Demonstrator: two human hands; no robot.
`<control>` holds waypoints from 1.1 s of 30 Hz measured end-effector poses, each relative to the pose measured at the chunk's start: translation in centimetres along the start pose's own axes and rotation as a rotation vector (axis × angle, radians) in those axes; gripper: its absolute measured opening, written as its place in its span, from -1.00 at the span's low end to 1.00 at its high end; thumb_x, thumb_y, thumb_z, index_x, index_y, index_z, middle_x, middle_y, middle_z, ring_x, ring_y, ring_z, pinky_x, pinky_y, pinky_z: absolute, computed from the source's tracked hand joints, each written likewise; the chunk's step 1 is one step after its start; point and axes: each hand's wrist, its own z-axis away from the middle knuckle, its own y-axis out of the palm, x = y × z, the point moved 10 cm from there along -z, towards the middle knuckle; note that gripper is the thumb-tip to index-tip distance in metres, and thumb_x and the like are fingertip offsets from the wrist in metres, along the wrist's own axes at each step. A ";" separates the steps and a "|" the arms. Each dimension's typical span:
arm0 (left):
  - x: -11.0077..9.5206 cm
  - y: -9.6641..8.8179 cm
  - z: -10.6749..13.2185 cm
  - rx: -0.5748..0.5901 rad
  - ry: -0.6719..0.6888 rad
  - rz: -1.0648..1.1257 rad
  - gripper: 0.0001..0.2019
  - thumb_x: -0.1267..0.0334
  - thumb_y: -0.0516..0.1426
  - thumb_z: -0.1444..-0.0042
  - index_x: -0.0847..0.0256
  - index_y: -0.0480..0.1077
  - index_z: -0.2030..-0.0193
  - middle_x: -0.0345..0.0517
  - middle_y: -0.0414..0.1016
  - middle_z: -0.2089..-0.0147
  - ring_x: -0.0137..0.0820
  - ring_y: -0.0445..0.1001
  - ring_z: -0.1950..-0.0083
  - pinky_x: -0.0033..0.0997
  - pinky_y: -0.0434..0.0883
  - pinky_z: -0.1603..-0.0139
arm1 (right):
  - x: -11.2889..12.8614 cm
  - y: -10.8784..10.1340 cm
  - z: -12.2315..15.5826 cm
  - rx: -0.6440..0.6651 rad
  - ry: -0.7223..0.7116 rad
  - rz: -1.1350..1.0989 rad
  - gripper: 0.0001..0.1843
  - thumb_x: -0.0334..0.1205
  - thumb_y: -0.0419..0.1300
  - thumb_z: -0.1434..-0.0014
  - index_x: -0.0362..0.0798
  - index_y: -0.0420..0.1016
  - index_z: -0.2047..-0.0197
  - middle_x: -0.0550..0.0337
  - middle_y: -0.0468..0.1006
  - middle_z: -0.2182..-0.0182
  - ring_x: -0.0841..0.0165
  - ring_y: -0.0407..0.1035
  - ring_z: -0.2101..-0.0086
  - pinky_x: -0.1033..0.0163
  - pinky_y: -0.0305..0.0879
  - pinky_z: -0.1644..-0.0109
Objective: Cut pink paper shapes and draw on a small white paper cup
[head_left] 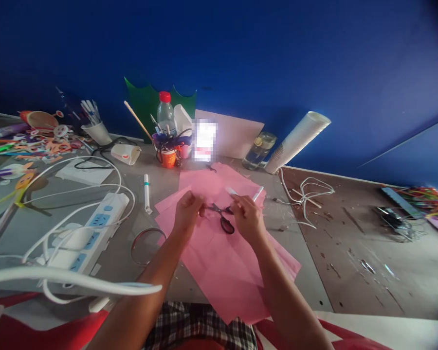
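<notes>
Pink paper sheets (211, 262) are spread in overlapping layers on the grey table. Above them my left hand (188, 214) is closed in a pinch; whatever its fingertips hold is too small to make out. My right hand (248, 216) is closed too, with fingers curled together and a small pale strip (230, 191) showing near its fingertips. Between both hands are dark-handled scissors (226, 223), blades toward my left hand and handle loops beside my right fingers. Whether the right fingers touch the upper loop is unclear. A white stick-like piece (258, 194) lies on the paper behind my right hand.
A white power strip (95, 233) with looping cables lies left, near a white tube (146, 193). Behind the paper stand a red-capped bottle (165, 114), a bright blurred screen (204, 141), a glass jar (259, 150) and leaning stacked paper cups (299, 141). Craft scraps (54, 146) crowd the far left.
</notes>
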 end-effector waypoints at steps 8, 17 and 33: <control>1.3 3.3 1.3 0.293 -0.145 -0.170 -0.76 0.15 0.30 0.04 0.24 0.36 0.44 -0.24 0.44 0.59 -0.55 0.29 0.64 -0.53 0.22 0.57 | -3.2 0.9 -1.8 0.066 0.223 -0.554 -0.66 0.02 0.28 -0.05 -0.07 0.56 0.22 0.24 0.44 0.45 0.40 0.30 0.44 0.26 0.32 0.32; 2.8 3.2 1.4 0.298 -0.253 -0.123 -0.70 0.12 0.35 0.10 0.26 0.38 0.37 -0.12 0.55 0.53 -0.47 0.40 0.63 -0.47 0.33 0.54 | -2.2 0.5 -1.0 -0.005 0.231 -0.434 -0.69 0.01 0.22 -0.04 -0.02 0.35 0.56 0.35 0.24 0.68 0.46 0.14 0.58 0.32 0.10 0.48; 4.1 3.4 1.7 0.244 -0.351 -0.026 -0.71 0.12 0.34 0.07 0.27 0.37 0.41 -0.14 0.50 0.60 -0.46 0.38 0.68 -0.48 0.33 0.60 | -2.2 3.3 0.2 0.018 0.423 -0.660 -0.63 0.12 0.23 -0.01 -0.06 0.50 0.43 0.36 0.29 0.79 0.47 0.15 0.71 0.32 0.10 0.60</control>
